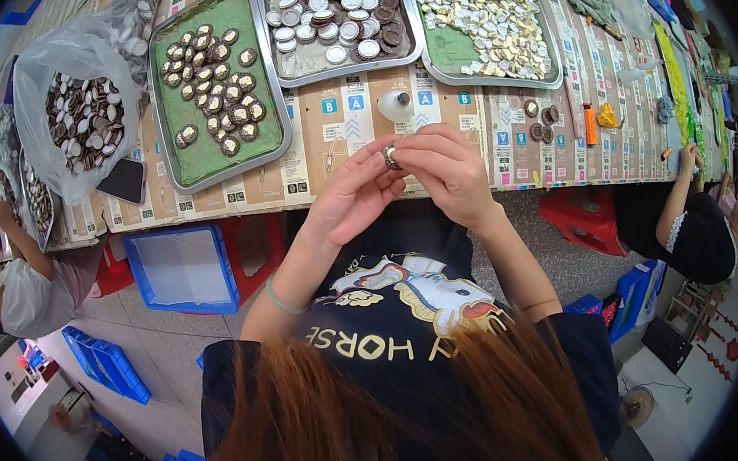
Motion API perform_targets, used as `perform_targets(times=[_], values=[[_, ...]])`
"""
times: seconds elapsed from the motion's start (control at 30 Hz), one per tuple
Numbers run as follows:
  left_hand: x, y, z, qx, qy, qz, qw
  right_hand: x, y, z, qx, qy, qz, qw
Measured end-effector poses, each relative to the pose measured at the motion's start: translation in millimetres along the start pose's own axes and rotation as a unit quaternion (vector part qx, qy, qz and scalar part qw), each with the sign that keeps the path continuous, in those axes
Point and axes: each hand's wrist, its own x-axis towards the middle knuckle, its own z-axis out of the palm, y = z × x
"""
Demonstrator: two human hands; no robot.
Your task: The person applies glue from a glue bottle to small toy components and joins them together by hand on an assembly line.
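Observation:
Over the table's near edge, both hands meet around one small dark round cap (392,158) with a pale piece on its face. My left hand (354,188) has thumb and fingertips closed on its left side. From the right, my right hand (448,172) pinches the same cap, its fingers partly covering it. Just beyond them stands a small white squeeze bottle (395,104) with a dark tip. A green-lined metal tray (179,150) at the left bears dark caps with pale centres. Brown and white caps (335,55) fill the middle tray; small gold and silver pieces (504,20) lie in the right one.
At the left are a clear plastic bag (31,127) of caps and a phone (125,180). Several loose caps (542,121), an orange lighter (589,124) and a yellow lump (606,116) lie right. Beneath is a blue crate (227,268); red stools (582,221) and other people flank me.

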Motion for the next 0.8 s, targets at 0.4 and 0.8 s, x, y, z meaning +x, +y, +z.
perform_targets(times=[0.4, 0.8], values=[[2, 4, 6, 0.104, 0.065, 0.0, 0.993, 4, -13, -1, 0.061, -0.001, 0.069, 0.996], [-2, 28, 8, 0.084, 0.083, 0.031, 0.993, 9, -12, -6, 0.049, 0.01, 0.05, 0.997]])
